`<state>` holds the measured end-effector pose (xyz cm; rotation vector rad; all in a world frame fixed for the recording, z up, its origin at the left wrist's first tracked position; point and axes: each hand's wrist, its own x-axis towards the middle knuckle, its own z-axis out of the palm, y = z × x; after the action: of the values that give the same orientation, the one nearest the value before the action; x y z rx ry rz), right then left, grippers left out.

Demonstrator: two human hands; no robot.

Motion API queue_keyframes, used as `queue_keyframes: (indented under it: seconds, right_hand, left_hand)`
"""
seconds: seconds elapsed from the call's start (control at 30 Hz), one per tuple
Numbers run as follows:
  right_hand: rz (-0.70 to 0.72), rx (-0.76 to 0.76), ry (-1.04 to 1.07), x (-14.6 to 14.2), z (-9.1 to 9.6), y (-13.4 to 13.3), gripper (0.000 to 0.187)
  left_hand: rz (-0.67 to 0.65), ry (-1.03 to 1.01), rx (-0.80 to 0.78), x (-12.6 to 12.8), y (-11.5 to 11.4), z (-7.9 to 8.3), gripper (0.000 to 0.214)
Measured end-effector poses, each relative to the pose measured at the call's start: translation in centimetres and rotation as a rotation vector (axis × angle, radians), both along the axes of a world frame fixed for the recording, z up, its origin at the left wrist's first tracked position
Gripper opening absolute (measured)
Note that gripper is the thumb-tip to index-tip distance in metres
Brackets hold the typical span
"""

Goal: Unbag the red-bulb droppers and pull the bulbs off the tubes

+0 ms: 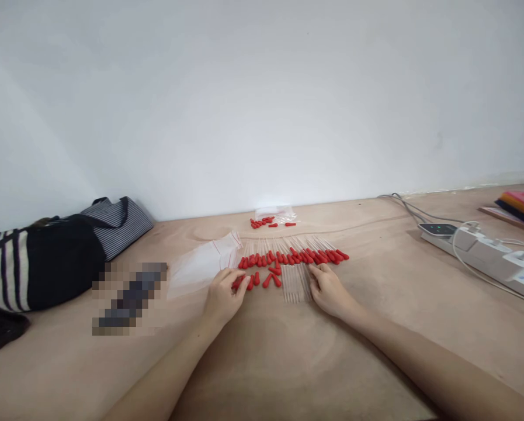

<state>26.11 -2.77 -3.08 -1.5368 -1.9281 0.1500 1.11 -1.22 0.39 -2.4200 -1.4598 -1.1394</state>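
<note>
My left hand (225, 295) is at the left end of several loose red rubber bulbs (256, 279), thumb and fingers curled round a bulb partly hidden by them. Over to the right, my right hand (329, 289) has its fingertips closed at the edge of a row of thin clear tubes (292, 283); the closed fingers partly cover the outermost tube. Behind both hands lies a long row of droppers (308, 255), thin clear tubes with red bulbs pointing towards me. The tubes in the near row have no bulbs on them.
A clear plastic bag (195, 263) lies left of the droppers. Farther back are a small bag (274, 214) and more red bulbs (262, 222). A power strip (485, 254) with cables is on the right, a black bag (64, 263) on the left. A blurred-out item lies beside the plastic bag.
</note>
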Motion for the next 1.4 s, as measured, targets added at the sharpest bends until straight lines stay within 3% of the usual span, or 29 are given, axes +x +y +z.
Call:
queue_keyframes:
  seconds: [0.17, 0.4, 0.53, 0.67, 0.77, 0.97, 1.07, 1.17, 1.33, 1.4]
  right_hand:
    - [0.014, 0.067, 0.07, 0.9, 0.8, 0.2, 0.023]
    - [-0.162, 0.176, -0.366, 2.6, 2.6, 2.4, 0.015]
    - [-0.096, 0.268, -0.444, 2.7, 2.2, 3.2, 0.017]
    - [-0.039, 0.378, -0.382, 2.7, 1.7, 3.0, 0.02]
    - [-0.058, 0.482, -0.266, 2.1, 2.0, 2.1, 0.017]
    - [0.061, 0.559, -0.106, -1.1, 2.4, -0.5, 0.011]
    - [0.131, 0.575, -0.099, -2.0, 2.3, -1.2, 0.011]
    - [0.138, 0.622, -0.141, -1.5, 2.3, -1.4, 0.01]
    - [0.184, 0.698, -0.308, -0.2, 1.9, -1.2, 0.027]
    - [0.242, 0.662, -0.356, -0.4, 1.5, -1.0, 0.031]
  left_hand:
    - [-0.145, 0.087, 0.103, 1.5, -0.9, -0.5, 0.016]
    - [-0.183, 0.176, 0.145, 1.8, -1.5, -0.8, 0.015]
    - [-0.2, 0.186, 0.13, 1.9, -1.6, -0.8, 0.015]
    - [-0.254, 0.105, 0.088, 2.3, -1.7, -0.9, 0.016]
    - [-0.292, -0.045, -0.053, 3.5, -1.5, -0.9, 0.018]
    - [-0.332, -0.588, -0.582, 7.9, -0.6, -0.3, 0.027]
    - [-0.37, -0.762, -0.69, 9.1, -0.3, -0.2, 0.029]
    - [-0.314, -0.667, -0.586, 8.4, -0.2, -0.2, 0.026]
    - [-0.236, -0.009, -0.043, 5.1, -0.8, -0.5, 0.015]
    - [-0.256, 0.142, 0.094, 4.4, -1.1, -0.7, 0.014]
